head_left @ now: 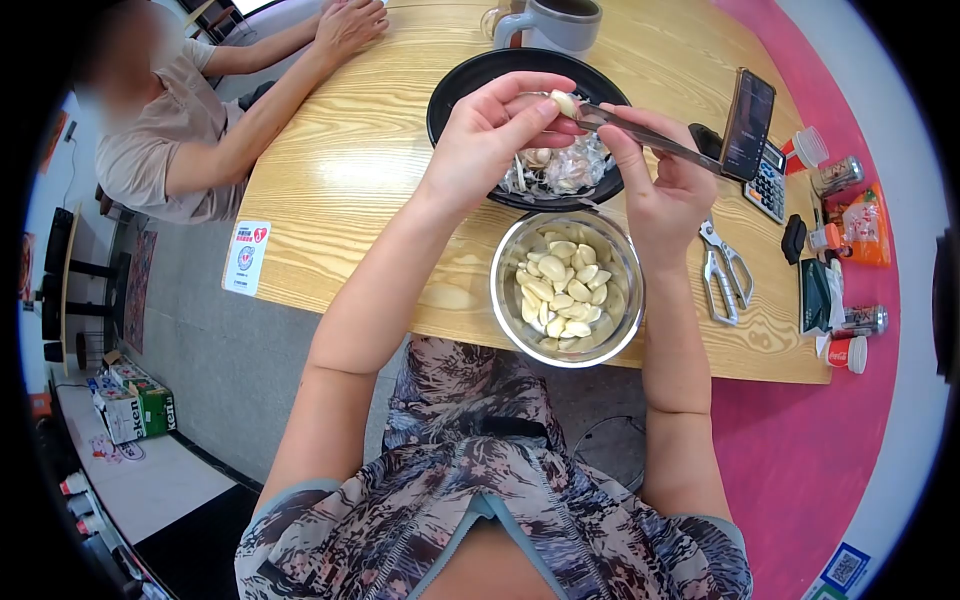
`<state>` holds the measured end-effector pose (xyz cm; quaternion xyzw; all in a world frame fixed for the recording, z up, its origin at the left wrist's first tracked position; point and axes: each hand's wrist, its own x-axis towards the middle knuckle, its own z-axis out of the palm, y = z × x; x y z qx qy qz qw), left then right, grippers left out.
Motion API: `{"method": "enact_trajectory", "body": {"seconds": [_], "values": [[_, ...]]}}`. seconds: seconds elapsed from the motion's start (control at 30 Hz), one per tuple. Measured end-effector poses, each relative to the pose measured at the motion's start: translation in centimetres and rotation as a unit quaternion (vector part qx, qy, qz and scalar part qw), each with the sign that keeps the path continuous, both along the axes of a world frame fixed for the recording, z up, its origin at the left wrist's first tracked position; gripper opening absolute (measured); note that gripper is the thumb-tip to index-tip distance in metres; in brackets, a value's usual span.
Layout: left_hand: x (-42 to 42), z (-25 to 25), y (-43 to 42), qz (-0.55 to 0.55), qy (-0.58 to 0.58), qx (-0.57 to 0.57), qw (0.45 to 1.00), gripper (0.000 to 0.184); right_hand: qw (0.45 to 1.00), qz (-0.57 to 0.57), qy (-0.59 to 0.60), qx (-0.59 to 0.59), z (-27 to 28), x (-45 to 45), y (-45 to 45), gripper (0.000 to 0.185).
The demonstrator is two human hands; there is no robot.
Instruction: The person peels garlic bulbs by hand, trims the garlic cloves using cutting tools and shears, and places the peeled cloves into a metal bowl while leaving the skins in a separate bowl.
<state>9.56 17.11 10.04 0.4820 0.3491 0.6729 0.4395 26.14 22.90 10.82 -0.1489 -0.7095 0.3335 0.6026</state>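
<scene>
My left hand point(490, 130) pinches a pale garlic clove point(565, 103) between thumb and fingertips, above a black plate point(440, 110). In my right hand point(668, 195) is a knife point(665, 143), its blade reaching left to the clove. Papery garlic skins point(575, 168) and some garlic lie on the plate, partly hidden by my hands. Nearer to me, a shiny metal bowl point(503, 300) at the table's front edge holds several peeled garlic cloves point(562, 285).
Right of the bowl lie metal scissors point(722, 275). Beyond them are a propped phone point(748, 125), a calculator point(768, 188), paper cups point(848, 354) and cans. A grey mug point(560, 28) stands behind the plate. Another person point(180, 150) sits at the table's left, forearms resting on it.
</scene>
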Motion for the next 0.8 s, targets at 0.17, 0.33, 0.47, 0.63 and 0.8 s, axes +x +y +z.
{"method": "enact_trajectory", "body": {"seconds": [0.17,0.33,0.47,0.63,0.8], "values": [[0.1,0.2,-0.1,-0.014,0.006,-0.002,1.000,0.031,1.000,-0.005,-0.006,-0.010,-0.1,0.1,0.0,0.017],[0.1,0.3,-0.2,-0.018,0.006,0.002,1.000,0.029,1.000,0.002,0.004,-0.022,0.0,0.2,-0.1,0.015],[0.0,0.1,-0.1,-0.044,0.011,0.015,0.999,0.030,0.998,-0.009,0.044,-0.051,0.3,0.2,-0.1,0.013],[-0.2,0.2,-0.1,-0.062,0.044,-0.014,0.997,0.030,0.997,-0.039,0.042,-0.048,0.7,1.0,0.4,0.013],[-0.3,0.1,-0.1,-0.044,0.064,-0.020,0.997,0.027,0.996,-0.061,0.019,-0.056,0.6,1.1,0.9,0.014]]}}
